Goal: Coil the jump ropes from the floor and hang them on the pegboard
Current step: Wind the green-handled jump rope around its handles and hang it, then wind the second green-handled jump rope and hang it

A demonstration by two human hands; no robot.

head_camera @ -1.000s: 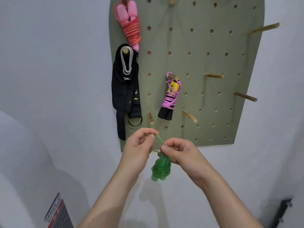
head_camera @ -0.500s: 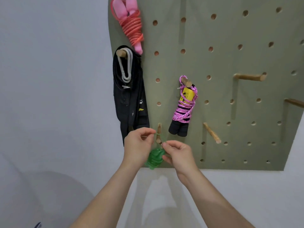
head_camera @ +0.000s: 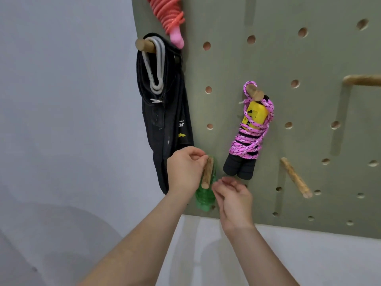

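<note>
The green jump rope (head_camera: 203,200), wound into a tight bundle, hangs at a short wooden peg (head_camera: 207,172) low on the olive pegboard (head_camera: 268,58). Its loop lies around the peg's base, mostly hidden. My left hand (head_camera: 185,172) pinches that loop with thumb and forefinger at the top of the peg. Just right of the bundle, my right hand (head_camera: 233,197) hovers with loosely curled fingers and holds nothing. A pink-and-black rope (head_camera: 247,141) with black and yellow handles hangs coiled on a higher peg to the right. A coral rope (head_camera: 167,13) hangs at the top.
A black strap (head_camera: 165,120) with a grey cord hangs on a peg at the board's left edge, right above my left hand. Bare pegs stick out at the lower right (head_camera: 294,177) and the right edge (head_camera: 362,80). White wall surrounds the board.
Both hands carried the green bundle up to the low peg and its loop went over it. My right hand has let go of the rope and drawn slightly right.
</note>
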